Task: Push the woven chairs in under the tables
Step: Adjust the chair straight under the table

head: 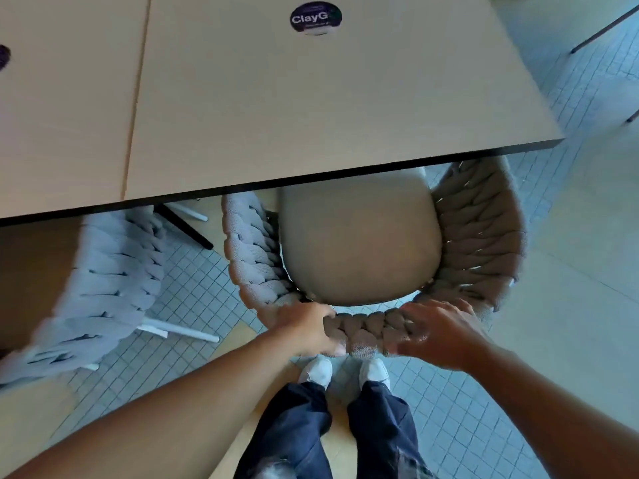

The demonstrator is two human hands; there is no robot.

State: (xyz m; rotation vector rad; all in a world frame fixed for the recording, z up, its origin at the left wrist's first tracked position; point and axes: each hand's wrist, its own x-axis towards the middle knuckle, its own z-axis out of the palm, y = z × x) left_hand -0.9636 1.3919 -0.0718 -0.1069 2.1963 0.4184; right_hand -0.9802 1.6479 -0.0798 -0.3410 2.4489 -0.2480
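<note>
We note a taupe braided weave on the woven chair (484,236), with a plain beige seat cushion (359,243). The second chair (103,281) is braided pale grey. The table (311,98) is light beige, edged black; its sticker (316,17) is dark purple with white lettering. The floor (193,295) shows a pale blue-grey square grid.

Café or canteen seating area: paired counters (242,108) with round branded stickers (315,17), woven chairs (484,233), tiled floor (466,426).
</note>
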